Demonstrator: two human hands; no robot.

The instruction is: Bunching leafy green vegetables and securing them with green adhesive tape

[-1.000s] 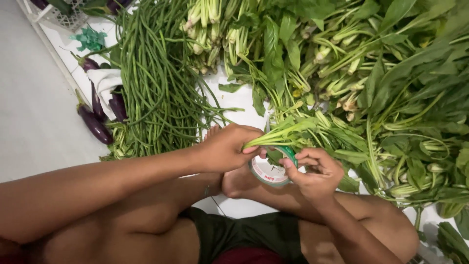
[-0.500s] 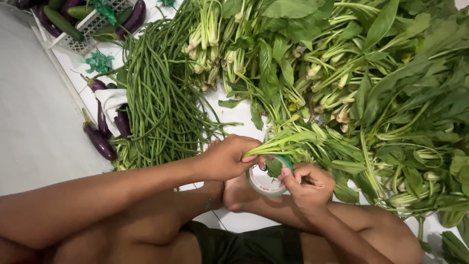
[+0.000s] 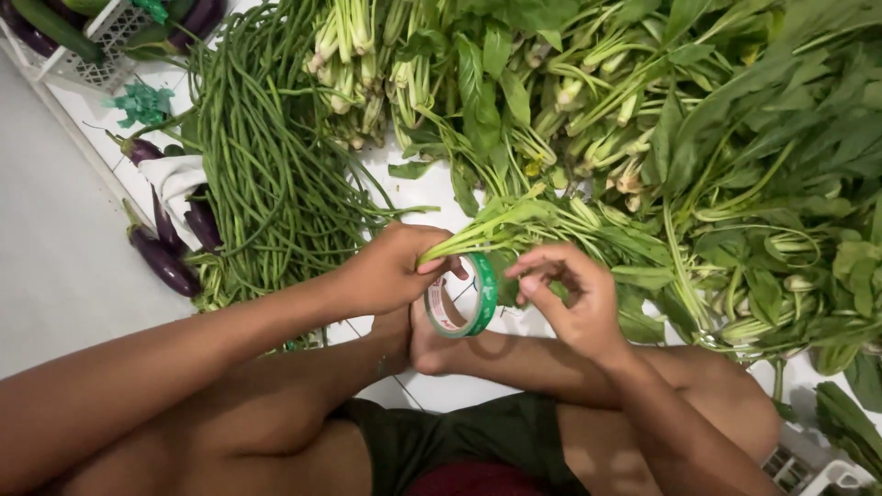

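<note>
The green roll of adhesive tape (image 3: 462,298) hangs just below the stem ends of a bundle of leafy green stalks (image 3: 514,230), between the two hands, above the person's foot. Going left to right — dark purple eggplants (image 3: 165,262) lie beside a heap of long green beans (image 3: 266,165); the left hand (image 3: 390,268) is clenched around the bundle's stems; the right hand (image 3: 565,294), half a second ago pressed to the roll, has now come off it, fingers loosely curled — the tape looks let go.

No pkgs, labels, signs or screens seen, tho far corners are too cluttered to tell.
</note>
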